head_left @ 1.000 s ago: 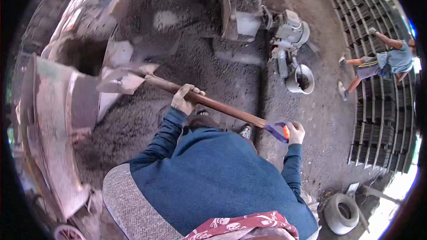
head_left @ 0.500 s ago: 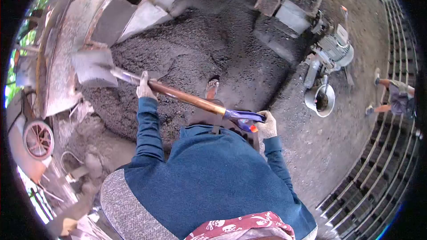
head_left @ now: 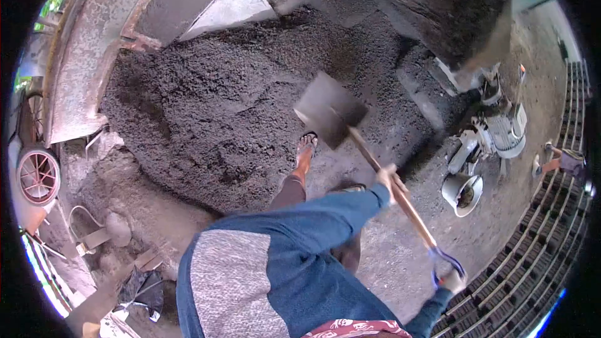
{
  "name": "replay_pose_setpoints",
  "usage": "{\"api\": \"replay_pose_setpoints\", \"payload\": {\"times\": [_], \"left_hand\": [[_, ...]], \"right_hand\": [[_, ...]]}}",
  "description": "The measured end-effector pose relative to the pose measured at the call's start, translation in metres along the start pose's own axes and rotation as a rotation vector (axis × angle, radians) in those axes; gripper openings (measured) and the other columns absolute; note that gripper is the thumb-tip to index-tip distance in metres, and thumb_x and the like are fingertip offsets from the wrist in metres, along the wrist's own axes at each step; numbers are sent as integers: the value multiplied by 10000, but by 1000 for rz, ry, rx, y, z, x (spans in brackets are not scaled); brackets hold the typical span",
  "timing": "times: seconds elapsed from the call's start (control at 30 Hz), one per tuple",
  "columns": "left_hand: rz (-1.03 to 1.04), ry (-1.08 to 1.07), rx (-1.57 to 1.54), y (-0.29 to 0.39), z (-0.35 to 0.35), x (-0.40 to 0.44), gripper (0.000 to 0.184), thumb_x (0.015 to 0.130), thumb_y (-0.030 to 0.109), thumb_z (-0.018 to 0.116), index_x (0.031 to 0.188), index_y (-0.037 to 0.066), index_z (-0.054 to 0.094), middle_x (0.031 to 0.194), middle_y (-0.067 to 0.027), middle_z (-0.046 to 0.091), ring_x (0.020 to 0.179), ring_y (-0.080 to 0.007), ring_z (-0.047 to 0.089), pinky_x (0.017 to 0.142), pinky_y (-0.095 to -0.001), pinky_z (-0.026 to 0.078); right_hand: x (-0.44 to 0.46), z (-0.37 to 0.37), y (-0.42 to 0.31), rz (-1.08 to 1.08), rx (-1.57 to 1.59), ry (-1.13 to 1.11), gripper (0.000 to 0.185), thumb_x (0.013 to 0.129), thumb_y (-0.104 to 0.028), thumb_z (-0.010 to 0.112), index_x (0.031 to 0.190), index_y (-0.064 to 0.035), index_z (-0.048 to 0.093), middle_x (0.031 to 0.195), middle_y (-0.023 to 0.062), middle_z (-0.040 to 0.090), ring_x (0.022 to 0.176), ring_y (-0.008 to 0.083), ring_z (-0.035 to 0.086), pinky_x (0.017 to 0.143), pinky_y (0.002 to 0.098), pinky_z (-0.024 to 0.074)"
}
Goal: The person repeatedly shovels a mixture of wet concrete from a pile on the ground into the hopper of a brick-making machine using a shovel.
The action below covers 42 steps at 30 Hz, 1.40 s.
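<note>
A shovel (head_left: pixel 413 214) with a wooden shaft runs slantwise across the head view. My left hand (head_left: pixel 389 183), in a pale glove, is closed around the middle of its shaft. My right hand (head_left: pixel 454 281), also gloved, is closed on the blue D-shaped handle at the lower right. The flat square blade (head_left: pixel 330 107) is at the edge of a heap of dark, damp granular material (head_left: pixel 219 112), just beyond my foot in a sandal. No load shows clearly on the blade.
Machinery with a motor (head_left: pixel 506 134) stands at the right, beside a white bucket (head_left: pixel 462 194). Dark blocks in rows (head_left: pixel 532 244) line the right edge, near another person's legs (head_left: pixel 551 164). A spoked wheel (head_left: pixel 37 176) and a concrete-like slab (head_left: pixel 81 81) are at the left.
The shovel has swung from the left to the centre, its blade now over the heap's edge. My left hand has crossed rightward; my right hand has moved down and right. My body has turned.
</note>
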<state>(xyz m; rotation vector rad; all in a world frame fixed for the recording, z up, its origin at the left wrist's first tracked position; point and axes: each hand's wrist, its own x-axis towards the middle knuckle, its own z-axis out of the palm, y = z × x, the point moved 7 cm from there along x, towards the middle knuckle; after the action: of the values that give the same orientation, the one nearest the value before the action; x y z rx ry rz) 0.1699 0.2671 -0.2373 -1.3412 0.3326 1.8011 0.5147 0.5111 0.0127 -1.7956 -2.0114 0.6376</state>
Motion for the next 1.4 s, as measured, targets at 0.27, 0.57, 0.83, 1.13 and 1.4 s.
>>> {"api": "replay_pose_setpoints", "payload": {"times": [0.27,0.57,0.83,1.13,1.4], "left_hand": [[86,-194,-96,248,-72,53,334,870,364,604,693,102,495,578,-73,528,506,-299,514,589,-524,472],[345,279,72,349,-197,-34,338,911,362,560,668,152,455,499,-12,445,428,-253,465,500,-444,439],[328,446,291,262,-219,-108,240,899,364,537,795,163,457,596,-57,437,529,-305,463,514,-503,437],[370,-110,525,207,46,-179,377,840,442,680,731,158,457,615,-30,451,590,-271,513,582,-488,458],[685,-255,671,243,130,-233,315,886,405,657,766,173,481,617,0,450,537,-211,458,605,-427,463]], "right_hand": [[-105,261,-184,-4,-167,-472,209,750,-44,653,953,6,643,820,89,655,667,217,613,641,332,529],[-234,326,-73,363,211,-651,189,699,-23,652,883,22,654,730,36,633,625,167,580,593,329,492],[-306,222,74,467,238,-614,105,663,-58,696,754,-7,707,712,60,692,654,153,637,621,326,524],[-282,274,46,854,987,-527,71,735,33,539,745,-19,586,579,105,532,425,232,490,389,380,412],[-275,285,-63,1086,1054,-1092,75,825,-33,597,774,-54,547,617,62,520,516,195,507,480,331,450]]}}
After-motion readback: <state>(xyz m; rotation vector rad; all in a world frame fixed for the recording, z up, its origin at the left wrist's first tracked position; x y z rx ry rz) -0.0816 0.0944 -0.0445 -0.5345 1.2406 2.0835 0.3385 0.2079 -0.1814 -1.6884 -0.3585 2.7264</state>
